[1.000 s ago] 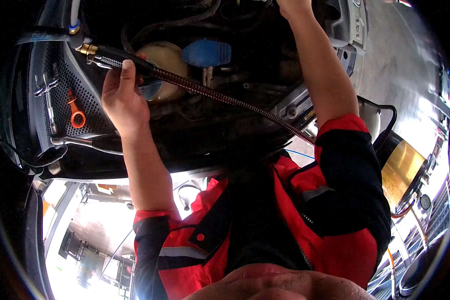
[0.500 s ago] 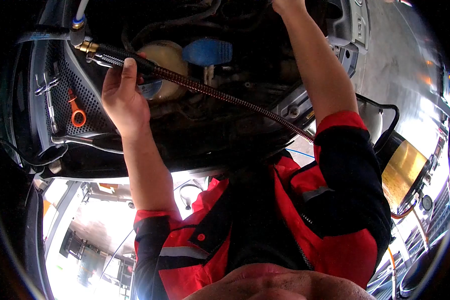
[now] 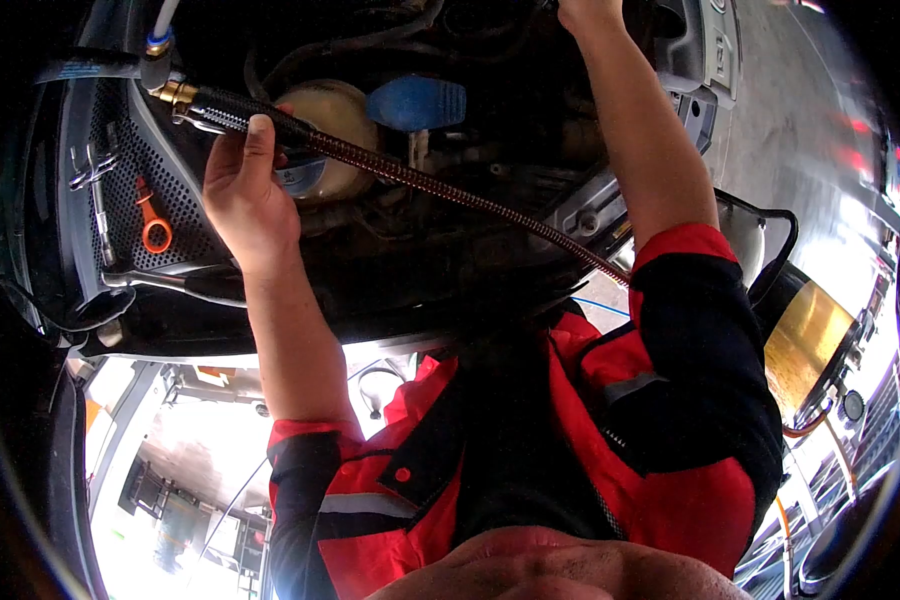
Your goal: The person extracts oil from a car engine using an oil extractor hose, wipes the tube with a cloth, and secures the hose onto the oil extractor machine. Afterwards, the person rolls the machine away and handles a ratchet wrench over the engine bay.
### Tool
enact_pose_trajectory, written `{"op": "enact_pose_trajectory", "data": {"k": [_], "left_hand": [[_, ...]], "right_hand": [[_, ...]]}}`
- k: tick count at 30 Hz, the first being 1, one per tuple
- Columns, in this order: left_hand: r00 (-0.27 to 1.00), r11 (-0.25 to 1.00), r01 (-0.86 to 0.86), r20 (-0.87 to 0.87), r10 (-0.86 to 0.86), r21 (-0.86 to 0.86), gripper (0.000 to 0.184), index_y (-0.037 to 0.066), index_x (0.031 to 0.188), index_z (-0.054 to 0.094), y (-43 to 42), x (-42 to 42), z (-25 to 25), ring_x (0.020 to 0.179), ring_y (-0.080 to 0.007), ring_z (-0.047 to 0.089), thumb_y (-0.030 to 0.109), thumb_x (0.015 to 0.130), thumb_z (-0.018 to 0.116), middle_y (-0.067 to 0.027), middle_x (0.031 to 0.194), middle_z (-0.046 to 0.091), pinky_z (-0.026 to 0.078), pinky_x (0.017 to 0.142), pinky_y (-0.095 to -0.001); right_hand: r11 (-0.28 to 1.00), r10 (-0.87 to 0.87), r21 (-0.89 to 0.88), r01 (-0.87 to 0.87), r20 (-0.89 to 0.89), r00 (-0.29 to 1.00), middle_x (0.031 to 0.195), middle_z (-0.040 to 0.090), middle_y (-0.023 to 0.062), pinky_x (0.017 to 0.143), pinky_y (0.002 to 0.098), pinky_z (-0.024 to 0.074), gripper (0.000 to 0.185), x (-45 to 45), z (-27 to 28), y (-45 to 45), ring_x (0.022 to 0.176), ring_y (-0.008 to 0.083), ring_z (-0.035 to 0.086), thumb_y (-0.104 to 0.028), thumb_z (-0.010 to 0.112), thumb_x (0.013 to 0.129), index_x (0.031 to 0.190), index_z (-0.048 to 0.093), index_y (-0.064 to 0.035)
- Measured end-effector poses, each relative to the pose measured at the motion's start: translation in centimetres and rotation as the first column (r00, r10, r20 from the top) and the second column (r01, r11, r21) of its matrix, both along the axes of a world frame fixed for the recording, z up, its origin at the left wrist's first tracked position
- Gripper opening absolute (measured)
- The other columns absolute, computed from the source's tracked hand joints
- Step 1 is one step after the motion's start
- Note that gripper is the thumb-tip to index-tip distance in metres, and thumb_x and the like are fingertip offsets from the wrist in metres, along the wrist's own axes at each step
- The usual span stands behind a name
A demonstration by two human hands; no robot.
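Note:
My left hand (image 3: 253, 205) is closed around the black grip of a hose handle (image 3: 232, 108), thumb on top. Brass fittings (image 3: 175, 93) sit at the handle's far end, joined to a pale tube. From the grip a spring-wrapped hose (image 3: 450, 190) slants down to the right and passes behind my right sleeve. Beneath the handle lies a yellowed fluid reservoir (image 3: 338, 118), with a blue cap-like part (image 3: 417, 103) beside it. My right hand (image 3: 590, 12) reaches into the dark engine bay at the top edge. Its fingers are cut off by the frame.
On the perforated panel at left lie an orange ring-handled dipstick (image 3: 156, 232) and a ratchet-like metal tool (image 3: 101, 215). A tank of amber fluid (image 3: 813, 345) with a gauge (image 3: 852, 405) stands at right. The car's front edge crosses before my chest.
My right hand and forearm have shifted slightly to the right. The left hand keeps its grip on the hose handle, almost unmoved.

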State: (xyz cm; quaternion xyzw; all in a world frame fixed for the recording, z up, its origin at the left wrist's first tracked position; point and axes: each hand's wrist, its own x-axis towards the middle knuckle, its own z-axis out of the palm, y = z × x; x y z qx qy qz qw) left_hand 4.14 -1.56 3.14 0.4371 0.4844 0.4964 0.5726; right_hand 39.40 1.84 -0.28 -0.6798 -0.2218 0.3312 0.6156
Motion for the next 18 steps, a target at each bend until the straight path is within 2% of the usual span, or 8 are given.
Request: {"op": "enact_pose_trajectory", "data": {"k": [3, 6, 9, 12, 15, 16, 18], "left_hand": [[1.0, 1.0, -0.003, 0.02, 0.003, -0.008, 0.017, -0.001, 0.105, 0.068, 0.1, 0.1, -0.1, 0.077, -0.0076, 0.057, 0.014, 0.095, 0.069, -0.0057, 0.094, 0.072, 0.043, 0.072, -0.0218], [1.0, 1.0, 0.0, 0.027, 0.0, -0.001, 0.017, -0.001, 0.105, 0.067, 0.1, 0.1, -0.3, 0.076, -0.0075, 0.056, 0.014, 0.095, 0.069, -0.006, 0.094, 0.073, 0.043, 0.071, -0.0215], [0.999, 1.0, -0.001, 0.041, 0.001, -0.004, 0.017, -0.001, 0.104, 0.067, 0.1, 0.2, -0.2, 0.075, -0.0075, 0.056, 0.013, 0.096, 0.068, -0.0063, 0.095, 0.073, 0.043, 0.07, -0.0212], [0.999, 1.0, -0.004, 0.044, 0.004, -0.011, 0.016, -0.001, 0.104, 0.067, 0.1, 0.3, 0.0, 0.074, -0.0076, 0.055, 0.013, 0.096, 0.068, -0.0063, 0.094, 0.073, 0.042, 0.07, -0.0211], [0.999, 1.0, -0.005, 0.033, 0.005, -0.001, 0.016, -0.001, 0.104, 0.067, 0.1, 0.3, 0.0, 0.073, -0.0076, 0.055, 0.012, 0.095, 0.068, -0.0062, 0.094, 0.073, 0.042, 0.07, -0.0211], [1.0, 1.0, -0.006, 0.027, 0.006, 0.004, 0.016, -0.001, 0.104, 0.067, 0.1, 0.3, 0.0, 0.073, -0.0076, 0.055, 0.012, 0.095, 0.068, -0.0062, 0.094, 0.073, 0.042, 0.07, -0.0211], [0.999, 1.0, -0.007, 0.054, 0.008, -0.005, 0.015, 0.0, 0.104, 0.067, 0.0, 0.4, 0.0, 0.074, -0.0076, 0.055, 0.012, 0.095, 0.068, -0.0062, 0.094, 0.073, 0.042, 0.07, -0.0211]], "right_hand": [[1.0, 0.03, -0.002, -0.031, -0.027, 0.999, 0.066, 0.05, 0.0063, 0.053, 0.0373, 0.0399, 0.02, 0.3, -0.1, -0.6, 0.053, 0.0187, 0.048, -0.014, 0.054, 0.105, 0.091, 0.054, -0.0001], [0.998, 0.061, -0.026, -0.06, 0.032, 0.998, 0.065, 0.05, 0.006, 0.053, 0.0371, 0.0392, 0.02, 0.8, -0.8, -0.7, 0.052, 0.0184, 0.047, -0.015, 0.054, 0.105, 0.091, 0.053, -0.0005], [0.999, 0.024, -0.028, -0.026, -0.08, 0.997, 0.065, 0.05, 0.0063, 0.053, 0.0374, 0.0388, 0.021, 0.0, 0.3, -1.1, 0.053, 0.0182, 0.047, -0.015, 0.054, 0.105, 0.09, 0.052, -0.0007], [0.995, 0.087, 0.068, -0.079, -0.132, 0.987, 0.073, 0.055, 0.0076, 0.057, 0.038, 0.042, 0.017, 1.3, -2.8, -1.0, 0.059, 0.0186, 0.051, -0.014, 0.054, 0.104, 0.096, 0.056, 0.0013], [0.994, -0.053, -0.105, 0.041, -0.114, 0.992, 0.085, 0.06, 0.0086, 0.063, 0.0388, 0.0453, 0.016, -1.9, 0.5, -0.9, 0.068, 0.0198, 0.056, -0.011, 0.055, 0.104, 0.108, 0.059, 0.0038], [0.998, -0.035, -0.051, 0.027, -0.167, 0.985, 0.092, 0.062, 0.0086, 0.067, 0.0383, 0.0471, 0.02, -1.8, -0.2, -0.8, 0.075, 0.0199, 0.058, -0.01, 0.056, 0.103, 0.117, 0.059, 0.0042], [0.996, -0.028, 0.073, 0.044, -0.204, 0.979, 0.092, 0.062, 0.008, 0.067, 0.0375, 0.0473, 0.018, -1.0, -2.9, 0.2, 0.075, 0.0196, 0.058, -0.01, 0.056, 0.103, 0.115, 0.059, 0.0036]]}}
